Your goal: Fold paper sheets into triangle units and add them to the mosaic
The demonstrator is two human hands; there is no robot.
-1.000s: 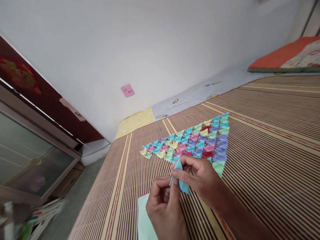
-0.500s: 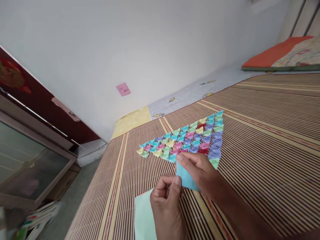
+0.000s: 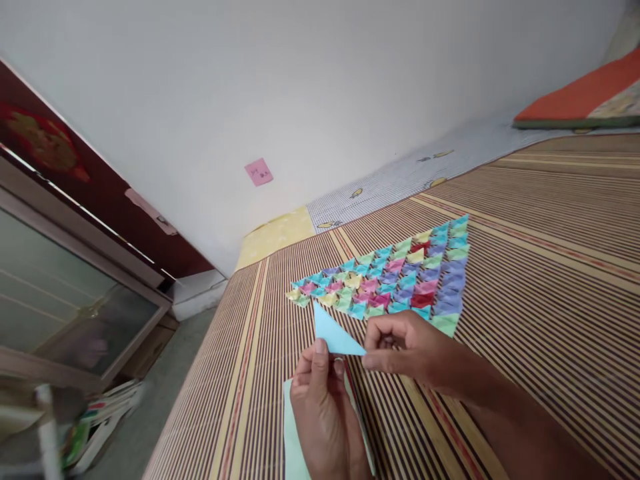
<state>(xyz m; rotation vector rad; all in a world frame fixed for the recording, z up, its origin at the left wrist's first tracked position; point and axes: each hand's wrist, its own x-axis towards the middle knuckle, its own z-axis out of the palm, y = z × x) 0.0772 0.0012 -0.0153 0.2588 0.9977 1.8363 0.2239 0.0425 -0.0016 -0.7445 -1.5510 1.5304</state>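
Observation:
A light blue folded paper triangle (image 3: 332, 334) is held above the striped bamboo mat (image 3: 540, 267). My left hand (image 3: 323, 413) pinches its lower left edge between thumb and fingers. My right hand (image 3: 413, 350) pinches its right tip with thumb and forefinger. Just beyond the hands lies a large triangular patchwork of many small folded paper pieces (image 3: 395, 283) in blue, green, pink, yellow, purple and red. A pale green paper sheet (image 3: 295, 440) lies on the mat under my left hand.
A white wall rises behind the mat with a pink sticky note (image 3: 259, 171) on it. A dark red cabinet with a glass door (image 3: 70, 267) stands at the left. An orange cushion (image 3: 585, 93) lies far right. Books (image 3: 105, 420) sit on the floor.
The blue paper went from a small folded bundle between both hands to a flat triangle stretched between them. My right hand moved to its right tip; the left hand took the lower edge.

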